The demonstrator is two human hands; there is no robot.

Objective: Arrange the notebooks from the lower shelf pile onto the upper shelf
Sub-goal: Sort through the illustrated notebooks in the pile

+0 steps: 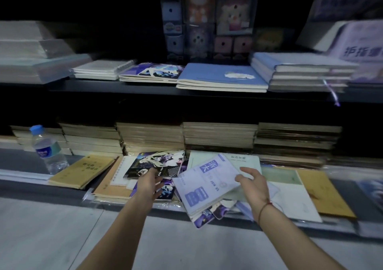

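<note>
Upper shelf (116,87): notebook stacks (222,78) in a row, upper frame.
Lower shelf (68,189): loose notebook pile (209,178) centre; water bottle (48,148) at left.
Behind pile: tall stacks (219,134).

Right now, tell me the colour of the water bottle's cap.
Blue; the water bottle cap shows clearly in the head view, lower shelf, left.

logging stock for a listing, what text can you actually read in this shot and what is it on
"浙大" on the pale purple notebook held in the right hand.
"FOR YOU" on the dark illustrated notebook under the left hand, small, uncertain.
Yellow notebook, water bottle label, purple sign: too blurred.
</note>
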